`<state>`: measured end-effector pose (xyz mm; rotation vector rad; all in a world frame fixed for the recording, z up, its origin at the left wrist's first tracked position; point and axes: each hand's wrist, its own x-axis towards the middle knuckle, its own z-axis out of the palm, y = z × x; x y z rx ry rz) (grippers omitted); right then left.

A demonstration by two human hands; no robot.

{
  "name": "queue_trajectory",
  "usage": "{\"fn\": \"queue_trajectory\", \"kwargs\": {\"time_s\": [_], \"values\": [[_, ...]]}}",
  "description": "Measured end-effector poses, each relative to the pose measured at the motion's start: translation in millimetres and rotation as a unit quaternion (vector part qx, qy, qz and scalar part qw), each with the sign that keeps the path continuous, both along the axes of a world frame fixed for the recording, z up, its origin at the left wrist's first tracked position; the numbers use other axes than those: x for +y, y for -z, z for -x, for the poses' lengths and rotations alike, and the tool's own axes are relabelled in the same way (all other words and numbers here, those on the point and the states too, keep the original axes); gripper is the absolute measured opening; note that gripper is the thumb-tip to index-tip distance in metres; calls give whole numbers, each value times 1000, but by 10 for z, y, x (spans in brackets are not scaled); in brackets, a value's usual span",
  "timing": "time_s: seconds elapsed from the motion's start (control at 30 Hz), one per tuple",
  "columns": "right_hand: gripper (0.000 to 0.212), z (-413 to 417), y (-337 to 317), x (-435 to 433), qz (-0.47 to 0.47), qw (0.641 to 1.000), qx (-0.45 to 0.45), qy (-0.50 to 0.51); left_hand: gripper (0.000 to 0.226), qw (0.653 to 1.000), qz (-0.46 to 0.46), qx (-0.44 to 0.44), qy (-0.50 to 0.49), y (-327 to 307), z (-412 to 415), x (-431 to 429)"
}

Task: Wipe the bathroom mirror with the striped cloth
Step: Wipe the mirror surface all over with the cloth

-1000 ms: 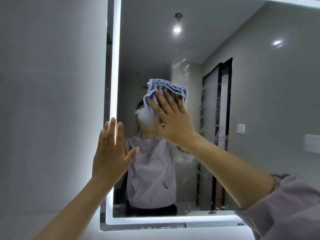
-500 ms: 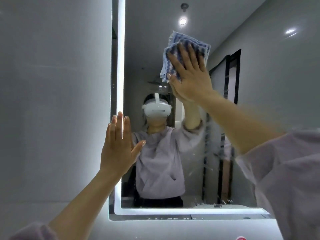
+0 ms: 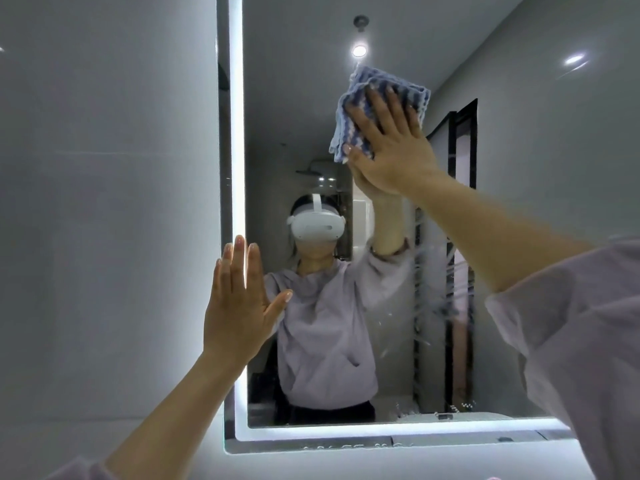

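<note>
The bathroom mirror (image 3: 519, 168) fills the wall ahead, with a lit strip along its left and bottom edges. A blue-and-white striped cloth (image 3: 349, 109) lies folded flat against the upper middle of the glass. My right hand (image 3: 391, 147) presses it there with straight, spread fingers. My left hand (image 3: 239, 306) rests flat on the mirror's lit left edge, fingers straight and pointing up. Wet streaks show on the glass below my right forearm.
A pale tiled wall (image 3: 104, 202) runs to the left of the mirror. The glass reflects a person in a lilac sweatshirt, ceiling lights and a dark door frame (image 3: 464, 140). My lilac sleeve (image 3: 588, 341) fills the lower right.
My right hand slid the cloth from the middle of the glass up to the upper part, then slightly down and right. My left hand stayed on the mirror's left edge.
</note>
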<state>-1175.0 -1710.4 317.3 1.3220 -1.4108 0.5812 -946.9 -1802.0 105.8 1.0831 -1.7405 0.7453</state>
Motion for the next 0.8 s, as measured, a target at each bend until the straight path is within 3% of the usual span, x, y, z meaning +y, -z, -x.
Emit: {"fn": "queue_trajectory", "kwargs": {"time_s": [0.27,0.47,0.6,0.8], "values": [[65,-52,319,-59,18,999,-29,-11,89,1000,-5,4,6,5,0,14],[62,13,1136,-53,-68,986,154,-17,90,1000,9,8,18,11,4,-11],[60,10,720,-119,-68,979,189,-26,90,1000,20,2,16,19,3,-18],[66,-158,-6,-143,-23,997,80,7,90,1000,23,-3,6,10,0,-11]]}}
